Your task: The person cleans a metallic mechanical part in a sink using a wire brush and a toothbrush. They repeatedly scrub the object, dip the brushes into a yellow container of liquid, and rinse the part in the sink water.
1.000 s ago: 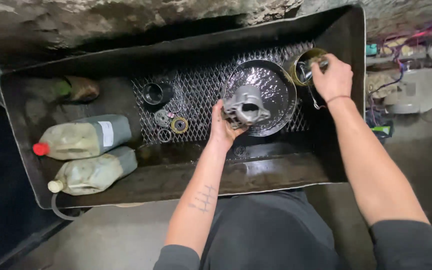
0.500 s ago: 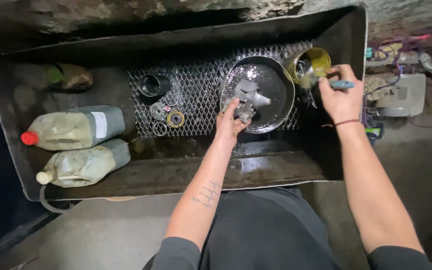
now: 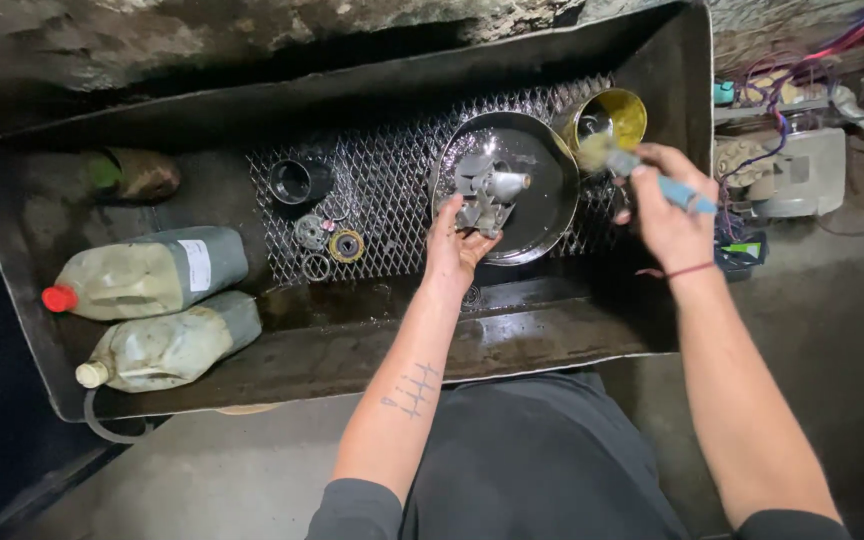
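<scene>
My left hand [image 3: 454, 248] grips a grey metal part [image 3: 484, 190] with a stub shaft and holds it over a round metal bowl [image 3: 542, 160] on the wire mesh. My right hand [image 3: 667, 205] is closed on a blue-handled brush [image 3: 642, 170], its bristles blurred between the bowl and a yellow tin [image 3: 612, 115] of liquid at the back right. Both hands work inside a long dark metal tray [image 3: 372, 340].
On the mesh [image 3: 382, 190] lie a black cup [image 3: 297, 182] and several small rings and bearings [image 3: 327, 245]. Two plastic jugs [image 3: 152, 275] lie on their sides at the tray's left, a bottle [image 3: 132, 172] behind them. Wires and a grey device [image 3: 797, 170] sit to the right.
My right hand has drawn the brush out of the yellow tin and moved it toward the bowl. My left hand has turned the metal part in the bowl.
</scene>
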